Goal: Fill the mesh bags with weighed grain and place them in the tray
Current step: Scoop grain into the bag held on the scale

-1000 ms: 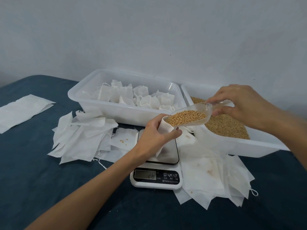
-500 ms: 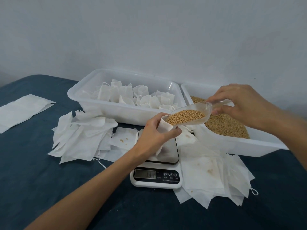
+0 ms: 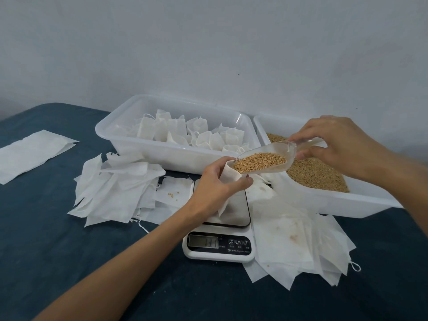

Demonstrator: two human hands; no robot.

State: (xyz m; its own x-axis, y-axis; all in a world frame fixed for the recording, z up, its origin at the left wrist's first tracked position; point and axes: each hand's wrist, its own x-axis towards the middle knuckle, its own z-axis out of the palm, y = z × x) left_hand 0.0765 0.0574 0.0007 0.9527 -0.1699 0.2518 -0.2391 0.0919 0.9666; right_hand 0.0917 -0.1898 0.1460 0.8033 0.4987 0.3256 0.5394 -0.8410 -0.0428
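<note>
So the left hand [image 3: 217, 184] is gripping a mesh bag [image 3: 228, 176] upright on the scale [image 3: 220, 228], mouth held open. The right hand [image 3: 335, 144] pinches the handle of a clear scoop [image 3: 264, 158] of grain, its lip right at the bag's mouth. Behind the left hand, the tray [image 3: 162, 154] already holds a good bunch of filled bags. Plenty left, I'd say: flat empty bags [image 3: 115, 188] piled either side, and the grain bin [image 3: 335, 200] under the right hand looks well stocked.

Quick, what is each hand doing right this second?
Left hand: closed around the mesh bag, holding it over the scale.
Right hand: pinching the handle of the clear scoop, which is full of grain.
</note>
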